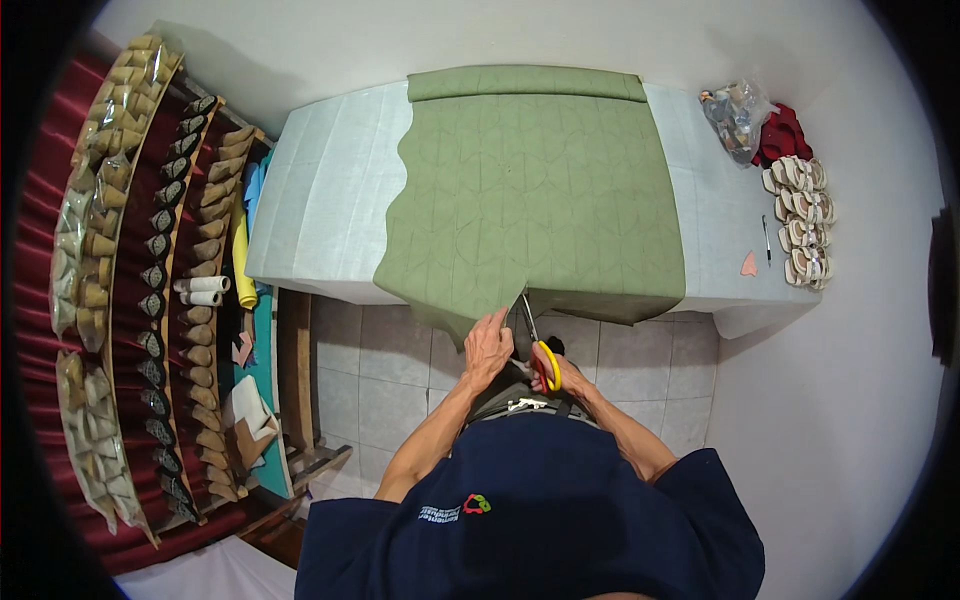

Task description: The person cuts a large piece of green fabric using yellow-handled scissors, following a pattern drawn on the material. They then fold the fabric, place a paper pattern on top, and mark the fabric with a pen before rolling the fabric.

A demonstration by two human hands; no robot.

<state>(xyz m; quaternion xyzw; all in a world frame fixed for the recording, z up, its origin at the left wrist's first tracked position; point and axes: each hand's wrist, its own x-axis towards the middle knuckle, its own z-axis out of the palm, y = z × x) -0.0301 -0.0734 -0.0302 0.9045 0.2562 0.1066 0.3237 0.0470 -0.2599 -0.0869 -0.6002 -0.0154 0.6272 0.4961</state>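
Observation:
A sheet of green material [540, 190], marked with curved pattern lines, lies over the table and hangs past its near edge. My right hand [565, 372] grips scissors [548, 362] with yellow and red handles. Their blades point away from me, into a slit at the sheet's near edge. Just left of the blades, my left hand [489, 345] pinches the hanging edge of the sheet. The left side of the sheet has a wavy cut outline. Its far end is rolled or folded over.
Pale cloth covers the table [330, 190]. On its right are sandals [803, 205], a plastic bag [737, 115], red cloth [780, 135], a pen [767, 238] and a pink pattern piece [749, 264]. Racks of shoe lasts [205, 300] stand at left; a wall [860, 270] bounds the right.

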